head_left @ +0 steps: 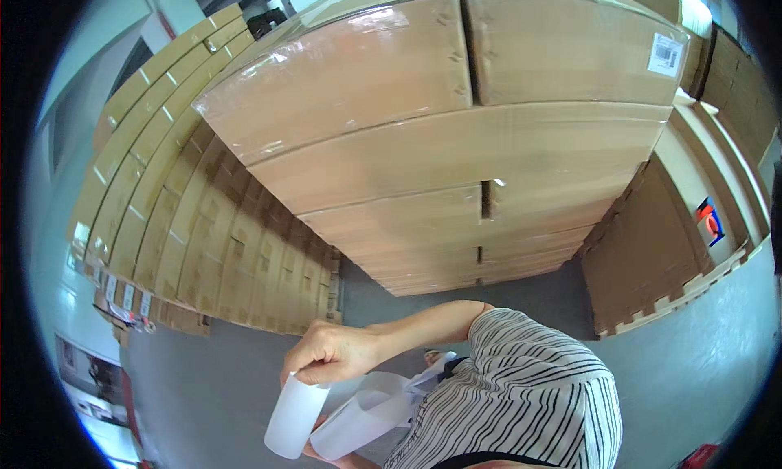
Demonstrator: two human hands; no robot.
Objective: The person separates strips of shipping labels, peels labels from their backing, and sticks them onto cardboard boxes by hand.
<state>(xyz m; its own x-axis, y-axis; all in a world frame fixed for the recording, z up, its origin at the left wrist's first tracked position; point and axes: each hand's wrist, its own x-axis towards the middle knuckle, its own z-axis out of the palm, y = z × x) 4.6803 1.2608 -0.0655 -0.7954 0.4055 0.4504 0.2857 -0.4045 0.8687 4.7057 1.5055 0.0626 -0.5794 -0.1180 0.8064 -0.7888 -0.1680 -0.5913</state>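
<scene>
My right hand (338,353) reaches across to the left, its fingers closed on the upper edge of a white paper-like roll (295,420). Just to the right of that roll, a second white roll (362,427) shows a curled, open end. Under the rolls, my left hand (340,459) is mostly hidden. Its fingertips show beside the second roll, holding it from below. A loose white strip (428,377) trails from the rolls toward my striped shirt. I cannot make out whether the two rolls are one continuous piece.
A tall stack of brown cartons (456,155) wrapped in clear film stands right ahead. Another carton stack (187,216) rises on the left. To the right is a large brown cardboard piece (643,249) beside white-faced panels. Grey floor (212,387) lies around me.
</scene>
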